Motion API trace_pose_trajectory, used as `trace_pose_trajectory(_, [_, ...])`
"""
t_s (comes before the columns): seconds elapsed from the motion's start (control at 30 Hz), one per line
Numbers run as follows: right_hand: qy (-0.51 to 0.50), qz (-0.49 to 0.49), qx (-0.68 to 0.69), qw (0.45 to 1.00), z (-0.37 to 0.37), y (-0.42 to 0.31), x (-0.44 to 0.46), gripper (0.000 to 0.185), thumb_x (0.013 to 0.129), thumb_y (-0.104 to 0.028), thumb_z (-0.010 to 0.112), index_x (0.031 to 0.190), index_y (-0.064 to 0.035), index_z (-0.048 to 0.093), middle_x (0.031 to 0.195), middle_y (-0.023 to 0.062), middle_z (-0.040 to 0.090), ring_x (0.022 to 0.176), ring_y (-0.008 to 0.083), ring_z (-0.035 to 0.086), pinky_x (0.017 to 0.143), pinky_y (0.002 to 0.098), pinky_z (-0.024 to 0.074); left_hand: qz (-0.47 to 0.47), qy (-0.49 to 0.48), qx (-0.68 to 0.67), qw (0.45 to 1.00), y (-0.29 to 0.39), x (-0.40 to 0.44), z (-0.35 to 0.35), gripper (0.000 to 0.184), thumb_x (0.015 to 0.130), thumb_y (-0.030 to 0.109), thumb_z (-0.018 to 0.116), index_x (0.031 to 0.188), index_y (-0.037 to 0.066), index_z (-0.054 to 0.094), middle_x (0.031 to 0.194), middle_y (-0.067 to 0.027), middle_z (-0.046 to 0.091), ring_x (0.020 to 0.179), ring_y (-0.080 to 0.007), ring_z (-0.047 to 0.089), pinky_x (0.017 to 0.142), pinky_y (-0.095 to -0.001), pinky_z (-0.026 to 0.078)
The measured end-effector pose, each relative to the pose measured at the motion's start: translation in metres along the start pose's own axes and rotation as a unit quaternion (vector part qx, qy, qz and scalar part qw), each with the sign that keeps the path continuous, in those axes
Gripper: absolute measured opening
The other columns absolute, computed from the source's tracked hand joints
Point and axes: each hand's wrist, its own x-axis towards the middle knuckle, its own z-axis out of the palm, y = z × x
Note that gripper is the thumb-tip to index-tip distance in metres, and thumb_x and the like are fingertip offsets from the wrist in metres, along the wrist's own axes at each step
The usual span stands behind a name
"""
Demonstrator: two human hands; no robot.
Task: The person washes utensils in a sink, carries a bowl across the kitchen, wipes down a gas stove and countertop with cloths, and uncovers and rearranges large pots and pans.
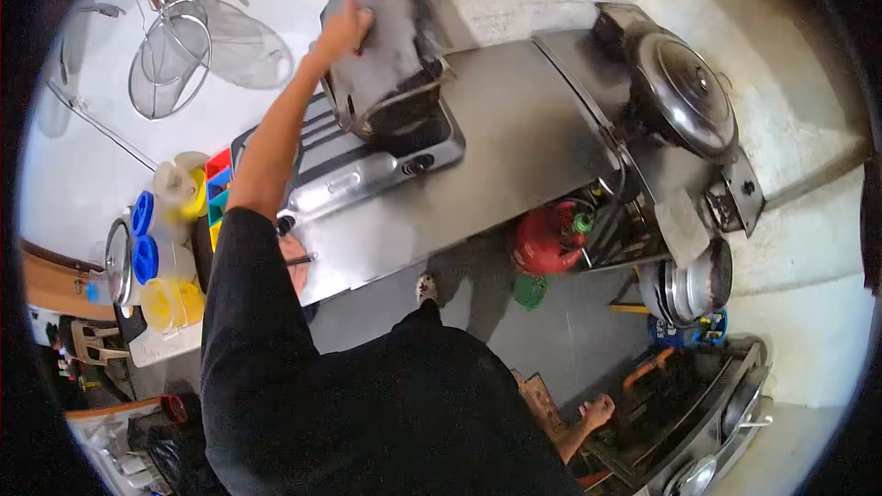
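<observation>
My left hand (344, 29) is stretched up and forward, its fingers closed on a soot-stained grey metal box (390, 55) with a flat face. The box stands tilted over the right part of a silver two-knob gas stove (344, 186) on the steel counter. Motion smears it a little, and I cannot tell whether its base touches the stove. Low at my right side hangs my right hand (597, 411), fingers loosely bent and apart, with nothing visible in it. It is nearest to a dark metal rack (675, 413).
A large lidded pot (684, 96) sits on a burner at the right end of the steel counter (510, 119). Below is a red gas cylinder (544, 239). Blue- and yellow-lidded containers (165, 257) stand at left. Wire strainers (170, 60) hang on the wall.
</observation>
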Motion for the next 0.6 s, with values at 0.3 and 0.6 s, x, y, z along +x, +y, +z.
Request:
trace_pose_trajectory(0.3, [-0.189,-0.204,-0.085,0.957,0.158,-0.073,-0.067,0.014,0.088,-0.015,0.055,0.097,-0.0033,0.055,0.074,0.0062,0.058,0.05,0.0144,0.055,0.037,0.028,0.0455,0.009,-0.134,0.22,0.966,-0.05,0.024,0.088,0.037,0.089,0.024,0.043,0.1,-0.01,0.049,0.085,-0.0264,0.063,0.081,-0.0406,0.063,0.07,-0.0438,0.052])
trace_pose_trajectory(0.6, [-0.313,-0.399,-0.11,0.855,0.379,-0.253,-0.087,0.014,0.085,-0.017,0.063,0.092,-0.0056,0.06,0.078,0.0055,0.062,0.07,0.0124,0.057,0.064,0.0281,0.0471,-0.009,-0.134,0.246,0.96,-0.042,0.02,0.078,0.041,0.088,0.027,0.045,0.099,-0.013,0.049,0.087,-0.0271,0.063,0.077,-0.0376,0.064,0.067,-0.0434,0.053])
